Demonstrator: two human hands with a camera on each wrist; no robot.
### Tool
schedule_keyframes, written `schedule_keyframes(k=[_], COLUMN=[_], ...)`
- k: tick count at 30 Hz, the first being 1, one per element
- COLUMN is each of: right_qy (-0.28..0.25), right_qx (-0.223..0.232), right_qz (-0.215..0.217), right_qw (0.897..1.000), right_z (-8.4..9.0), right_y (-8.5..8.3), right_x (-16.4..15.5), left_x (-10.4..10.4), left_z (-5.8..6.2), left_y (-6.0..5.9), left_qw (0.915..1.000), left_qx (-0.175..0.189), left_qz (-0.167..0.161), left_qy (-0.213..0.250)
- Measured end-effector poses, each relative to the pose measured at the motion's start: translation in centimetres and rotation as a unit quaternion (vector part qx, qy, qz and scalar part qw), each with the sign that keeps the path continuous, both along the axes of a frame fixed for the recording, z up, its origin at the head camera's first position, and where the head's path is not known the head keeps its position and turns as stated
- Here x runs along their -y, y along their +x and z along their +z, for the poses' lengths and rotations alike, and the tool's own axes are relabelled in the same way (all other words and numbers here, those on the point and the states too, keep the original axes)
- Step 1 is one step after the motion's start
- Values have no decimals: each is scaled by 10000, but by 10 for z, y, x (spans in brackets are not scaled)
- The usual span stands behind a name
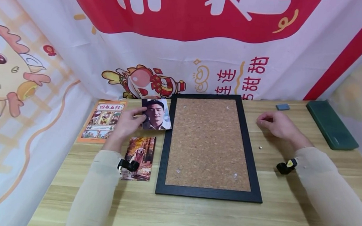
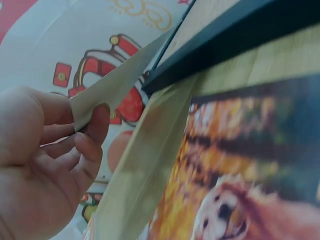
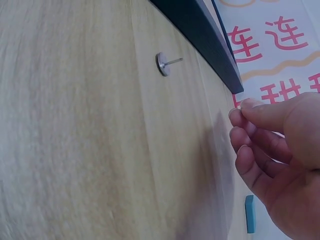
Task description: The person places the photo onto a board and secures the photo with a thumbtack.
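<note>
My left hand (image 1: 129, 123) pinches the left edge of a portrait photo (image 1: 157, 115) between thumb and fingers. The photo's right edge reaches the black frame of the corkboard (image 1: 206, 145); in the left wrist view its pale back (image 2: 112, 85) stands tilted above the table. My right hand (image 1: 274, 124) hovers right of the board, thumb and index fingertips together. A tiny pale thing (image 3: 239, 106) shows between those fingertips, too small to identify. Below that hand a thumbtack (image 3: 162, 64) lies on the table, its pin sticking out sideways. Small shiny tacks (image 1: 235, 175) sit near the board's corners.
A dog photo (image 1: 143, 151) lies left of the board, partly behind my left wrist camera. Behind it is an orange-bordered booklet (image 1: 100, 118). At the right are a blue eraser-like block (image 1: 282, 107) and a green case (image 1: 331, 125). A printed cloth (image 1: 178, 55) hangs behind the table.
</note>
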State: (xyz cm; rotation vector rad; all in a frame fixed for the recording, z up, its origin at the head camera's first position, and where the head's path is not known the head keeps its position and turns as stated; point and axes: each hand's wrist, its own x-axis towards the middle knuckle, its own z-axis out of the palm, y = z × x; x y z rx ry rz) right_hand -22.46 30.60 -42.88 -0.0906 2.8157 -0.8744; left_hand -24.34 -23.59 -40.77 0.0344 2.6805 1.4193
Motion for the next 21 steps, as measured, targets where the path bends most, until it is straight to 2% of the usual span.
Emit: schedule_keyframes(k=[6,10,14,21], right_qy=[29,-58,-109,-175], right_qx=[-201,-147,-175,-360], right_qz=[122,99,69,126], right_qw=[9997,9998,9998,9991], right_z=[3,5,6,8], right_y=[2,3,3,4], right_x=[3,6,8,11], left_x=[-20,-31,-43,-65], left_z=[1,1,-1,-5], left_y=[-1,-4,-7,-11], left_qw=[9984,9959,9947,9956], left_qx=[214,420,486,323], left_qz=[-292,-236,-300,-575], left_qy=[430,764,851,673])
